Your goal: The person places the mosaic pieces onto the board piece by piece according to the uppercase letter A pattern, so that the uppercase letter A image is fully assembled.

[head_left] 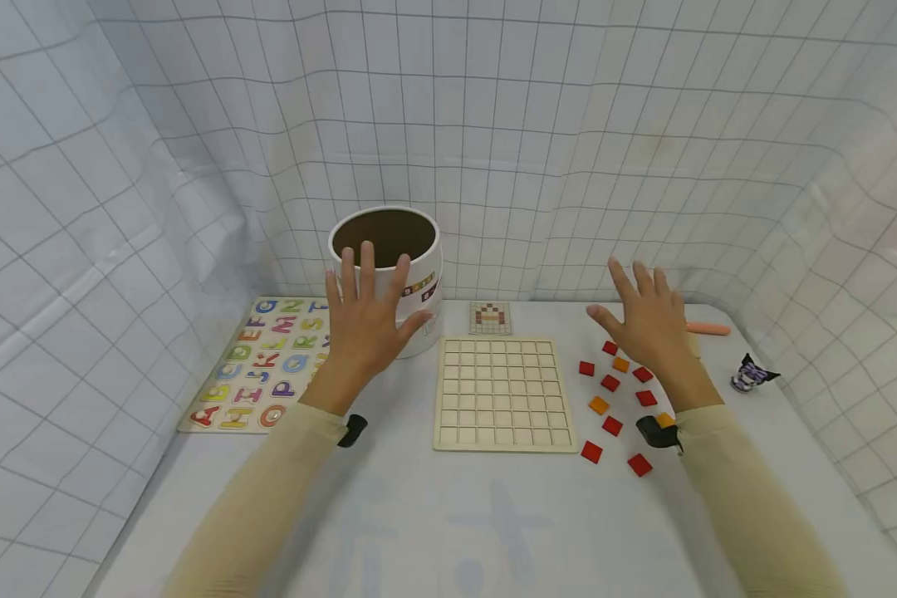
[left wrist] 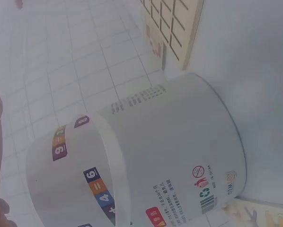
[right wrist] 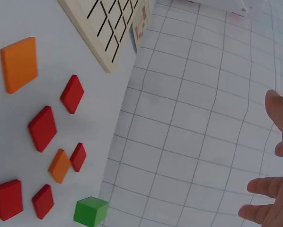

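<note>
My left hand (head_left: 366,324) is raised with its fingers spread, holding nothing; it overlaps a white cylindrical tub (head_left: 419,291) in the head view. My right hand (head_left: 650,328), also raised and spread, holds nothing above scattered red square tiles (head_left: 611,426) and orange square tiles (head_left: 599,405). Between the hands lies a cream grid board (head_left: 504,399) with bare cells. Behind it is a small pattern card (head_left: 490,317) showing a red and orange design on a grid. Part of the tile group is hidden by the right hand and wrist.
A colourful alphabet board (head_left: 269,365) lies at the left, partly hidden by the left arm. At the right are an orange stick (head_left: 708,329) and a small purple-and-black object (head_left: 751,374). A green block (right wrist: 91,211) stands beyond the tiles. Gridded white curtain (head_left: 531,149) surrounds the table.
</note>
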The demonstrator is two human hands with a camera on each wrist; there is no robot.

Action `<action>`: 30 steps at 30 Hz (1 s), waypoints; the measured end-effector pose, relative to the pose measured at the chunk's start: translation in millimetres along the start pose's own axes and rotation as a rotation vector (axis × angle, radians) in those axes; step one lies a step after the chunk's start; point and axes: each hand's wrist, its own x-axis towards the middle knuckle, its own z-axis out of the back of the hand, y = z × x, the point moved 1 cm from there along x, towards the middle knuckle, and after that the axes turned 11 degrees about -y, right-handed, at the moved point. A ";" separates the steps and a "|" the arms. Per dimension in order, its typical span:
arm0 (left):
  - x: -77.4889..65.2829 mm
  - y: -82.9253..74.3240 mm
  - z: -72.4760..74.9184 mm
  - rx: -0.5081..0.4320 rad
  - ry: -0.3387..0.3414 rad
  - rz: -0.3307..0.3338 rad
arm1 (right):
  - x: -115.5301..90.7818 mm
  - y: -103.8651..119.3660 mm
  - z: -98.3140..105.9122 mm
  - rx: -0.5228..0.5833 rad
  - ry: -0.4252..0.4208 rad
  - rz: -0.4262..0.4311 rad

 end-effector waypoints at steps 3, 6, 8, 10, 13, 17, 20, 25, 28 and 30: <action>-18.2 -4.7 6.0 -0.060 -0.099 -0.116 | -11.8 -16.2 -1.5 0.106 0.011 -0.031; -37.7 -7.8 9.2 -0.169 -0.072 -0.194 | -20.0 -34.2 -5.8 0.236 0.029 -0.087; -49.4 -9.4 9.1 -0.250 0.038 -0.209 | -22.6 -46.1 -10.5 0.304 0.038 -0.126; -60.3 -10.9 6.3 -0.322 0.199 -0.199 | -23.6 -57.2 -17.0 0.372 0.068 -0.175; -75.4 -14.0 -0.1 -0.372 0.450 -0.164 | -23.1 -70.0 -30.7 0.464 0.164 -0.283; -92.1 -18.3 -9.3 -0.392 0.666 -0.127 | -19.6 -78.9 -53.0 0.535 0.315 -0.437; -101.1 -19.9 -12.9 -0.383 0.722 -0.121 | -15.0 -80.5 -68.3 0.540 0.378 -0.498; -108.4 -23.0 -14.6 -0.367 0.754 -0.123 | -6.5 -79.7 -84.0 0.526 0.407 -0.507; -109.3 -26.2 -16.1 -0.368 0.780 -0.126 | -3.8 -79.9 -87.5 0.491 0.417 -0.513; -108.8 -28.5 -16.9 -0.363 0.792 -0.118 | -3.2 -80.7 -89.0 0.460 0.420 -0.522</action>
